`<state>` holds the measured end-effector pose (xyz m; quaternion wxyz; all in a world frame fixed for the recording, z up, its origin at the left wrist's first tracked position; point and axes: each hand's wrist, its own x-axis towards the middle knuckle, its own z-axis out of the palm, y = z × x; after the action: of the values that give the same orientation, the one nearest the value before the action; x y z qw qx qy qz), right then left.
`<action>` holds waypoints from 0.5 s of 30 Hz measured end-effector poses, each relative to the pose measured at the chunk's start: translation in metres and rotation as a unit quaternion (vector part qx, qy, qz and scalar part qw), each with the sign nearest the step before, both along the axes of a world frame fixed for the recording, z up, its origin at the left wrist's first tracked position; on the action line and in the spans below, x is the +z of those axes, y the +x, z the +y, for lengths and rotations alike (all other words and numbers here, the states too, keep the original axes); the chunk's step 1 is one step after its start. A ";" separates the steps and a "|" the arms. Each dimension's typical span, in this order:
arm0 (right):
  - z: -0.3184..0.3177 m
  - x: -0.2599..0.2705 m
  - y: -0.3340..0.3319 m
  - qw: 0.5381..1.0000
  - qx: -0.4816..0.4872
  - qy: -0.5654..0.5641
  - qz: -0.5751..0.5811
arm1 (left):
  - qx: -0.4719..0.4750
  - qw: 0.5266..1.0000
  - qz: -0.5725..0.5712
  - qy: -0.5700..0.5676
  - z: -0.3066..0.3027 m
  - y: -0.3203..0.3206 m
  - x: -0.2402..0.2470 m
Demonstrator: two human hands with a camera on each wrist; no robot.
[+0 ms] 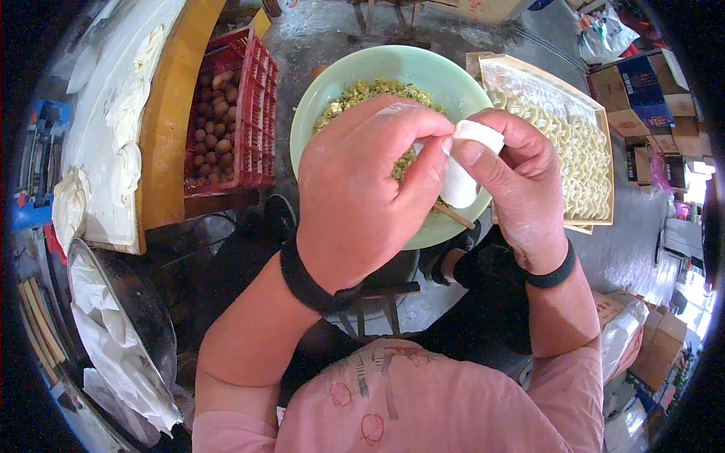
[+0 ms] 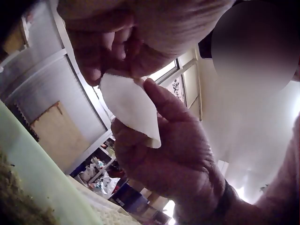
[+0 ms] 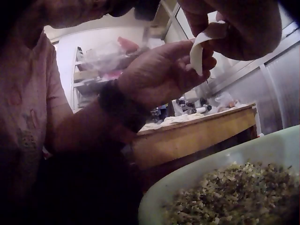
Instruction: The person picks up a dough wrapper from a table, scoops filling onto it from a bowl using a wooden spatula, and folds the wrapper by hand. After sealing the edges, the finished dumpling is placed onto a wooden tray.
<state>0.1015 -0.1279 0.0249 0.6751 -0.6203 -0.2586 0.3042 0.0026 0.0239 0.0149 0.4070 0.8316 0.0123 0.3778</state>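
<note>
A white dough wrapper (image 1: 458,185), (image 2: 129,102), (image 3: 199,54) hangs between both hands, above a pale green bowl (image 1: 306,113) of chopped green and yellow filling (image 1: 362,93), (image 3: 234,194). In the head view the left hand (image 1: 370,181) pinches the wrapper's left edge between thumb and forefinger. On the other side the right hand (image 1: 525,177) holds it, thumb on the near face and fingers curled behind the folded upper part. A wooden stick (image 1: 455,217) leans over the bowl's near rim. Whether anything lies inside the wrapper is hidden.
Right of the bowl, a wooden tray (image 1: 602,151) bears rows of pleated dumplings (image 1: 574,151). To the left are a red crate (image 1: 253,113) of round brown items and a wooden-edged table (image 1: 170,128) with dough pieces. A metal basin (image 1: 155,317) with white cloth stands lower left.
</note>
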 end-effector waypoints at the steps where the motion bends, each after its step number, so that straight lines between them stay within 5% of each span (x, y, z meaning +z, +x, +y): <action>1: 0.000 0.000 -0.001 1.000 -0.001 -0.002 -0.003 | 0.001 1.000 -0.007 0.010 0.001 0.000 0.000; 11: 0.000 0.003 -0.002 0.999 0.009 -0.028 -0.031 | 0.004 0.999 -0.011 0.052 0.004 0.000 -0.001; 15: -0.001 0.003 0.001 0.999 0.014 -0.040 0.003 | -0.050 0.984 0.080 -0.152 0.001 -0.004 0.001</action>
<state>0.1029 -0.1286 0.0282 0.6462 -0.6420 -0.2528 0.3261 -0.0012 0.0249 0.0156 0.5447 0.7872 0.0600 0.2828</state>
